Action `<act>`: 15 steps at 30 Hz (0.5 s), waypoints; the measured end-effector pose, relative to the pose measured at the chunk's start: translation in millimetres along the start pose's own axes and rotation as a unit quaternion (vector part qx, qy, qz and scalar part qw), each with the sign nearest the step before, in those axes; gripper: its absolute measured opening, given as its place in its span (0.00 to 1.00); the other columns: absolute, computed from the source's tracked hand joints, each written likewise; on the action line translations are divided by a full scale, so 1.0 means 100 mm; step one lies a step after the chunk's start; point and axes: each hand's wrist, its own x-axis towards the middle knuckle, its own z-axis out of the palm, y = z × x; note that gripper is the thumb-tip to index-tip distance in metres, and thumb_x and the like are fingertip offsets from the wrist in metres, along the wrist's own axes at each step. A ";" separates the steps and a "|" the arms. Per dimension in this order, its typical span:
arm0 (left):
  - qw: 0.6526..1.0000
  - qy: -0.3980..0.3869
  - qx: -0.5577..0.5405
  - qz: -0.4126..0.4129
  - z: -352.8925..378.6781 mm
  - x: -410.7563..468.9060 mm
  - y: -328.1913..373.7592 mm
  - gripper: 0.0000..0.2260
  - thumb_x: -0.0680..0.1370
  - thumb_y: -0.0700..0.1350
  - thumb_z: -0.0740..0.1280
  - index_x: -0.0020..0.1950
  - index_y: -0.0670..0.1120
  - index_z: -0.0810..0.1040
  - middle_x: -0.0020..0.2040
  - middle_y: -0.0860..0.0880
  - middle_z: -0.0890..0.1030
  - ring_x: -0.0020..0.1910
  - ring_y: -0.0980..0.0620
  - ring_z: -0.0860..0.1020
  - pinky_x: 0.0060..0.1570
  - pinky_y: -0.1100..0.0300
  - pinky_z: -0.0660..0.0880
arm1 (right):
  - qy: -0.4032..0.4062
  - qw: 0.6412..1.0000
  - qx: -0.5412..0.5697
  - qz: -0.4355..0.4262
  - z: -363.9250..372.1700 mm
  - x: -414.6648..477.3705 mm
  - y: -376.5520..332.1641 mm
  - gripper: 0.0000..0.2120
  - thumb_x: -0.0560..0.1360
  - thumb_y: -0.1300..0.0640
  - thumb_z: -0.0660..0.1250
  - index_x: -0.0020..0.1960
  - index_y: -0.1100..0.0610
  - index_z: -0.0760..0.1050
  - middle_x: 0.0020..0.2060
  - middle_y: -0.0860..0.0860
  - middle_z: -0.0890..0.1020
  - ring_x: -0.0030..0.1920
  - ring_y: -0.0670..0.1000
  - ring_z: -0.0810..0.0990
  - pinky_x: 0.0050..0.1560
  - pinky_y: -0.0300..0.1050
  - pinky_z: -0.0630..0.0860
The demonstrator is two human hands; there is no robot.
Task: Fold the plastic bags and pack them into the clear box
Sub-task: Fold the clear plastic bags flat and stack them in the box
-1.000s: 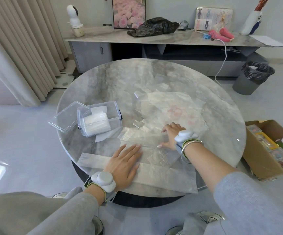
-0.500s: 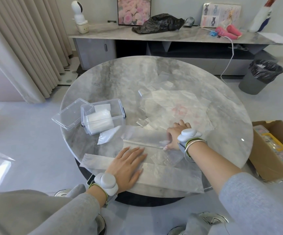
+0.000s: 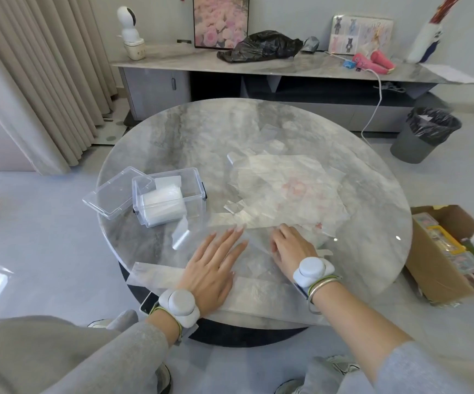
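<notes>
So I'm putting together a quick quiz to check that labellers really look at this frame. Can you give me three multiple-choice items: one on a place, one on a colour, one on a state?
1. Where does the lid of the clear box lie?
A. Shut on the box.
B. On the table, left of the box.
C. On the floor.

2. What colour is the crumpled bag on the sideboard?
A. Black.
B. Pink.
C. Clear.

3. How is the left hand placed?
A. Gripping the box.
B. Raised off the table.
C. Flat, fingers straight, on a plastic bag.

Key:
1 B: the lid lies beside the box's left wall, and the box is open.
2 A: the bag is glossy black.
3 C: the palm lies on the bag near the table's front edge.
</notes>
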 end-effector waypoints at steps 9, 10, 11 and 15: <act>0.993 -0.016 0.108 0.048 0.20 0.01 -0.08 0.24 0.72 0.38 0.62 0.69 0.44 0.75 0.68 0.46 0.76 0.68 0.45 0.73 0.70 0.43 0.61 | 0.053 0.998 0.023 -0.036 0.10 -0.17 -0.01 0.20 0.51 0.76 0.68 0.36 0.58 0.71 0.36 0.53 0.74 0.34 0.56 0.75 0.25 0.35 0.51; 0.993 -0.025 0.108 0.051 0.22 -0.01 -0.10 0.23 0.72 0.38 0.62 0.67 0.44 0.76 0.67 0.46 0.77 0.67 0.45 0.74 0.69 0.44 0.61 | 0.043 0.998 0.023 -0.032 0.10 -0.18 -0.01 0.18 0.54 0.75 0.69 0.39 0.58 0.73 0.39 0.53 0.75 0.38 0.57 0.76 0.26 0.38 0.58; 0.992 -0.033 0.109 0.053 0.23 -0.03 -0.12 0.22 0.73 0.38 0.62 0.67 0.44 0.77 0.66 0.46 0.78 0.67 0.45 0.74 0.69 0.44 0.62 | 0.034 0.999 0.021 -0.030 0.09 -0.21 -0.01 0.18 0.59 0.72 0.70 0.46 0.58 0.75 0.46 0.53 0.76 0.45 0.58 0.77 0.32 0.43 0.66; 0.992 -0.084 0.083 0.036 0.25 -0.07 -0.16 0.21 0.76 0.45 0.57 0.67 0.44 0.77 0.65 0.47 0.79 0.68 0.45 0.73 0.69 0.45 0.60 | -0.051 0.998 0.014 -0.033 -0.05 -0.40 -0.04 0.28 0.72 0.58 0.64 0.72 0.53 0.64 0.71 0.50 0.64 0.72 0.53 0.60 0.69 0.45 0.61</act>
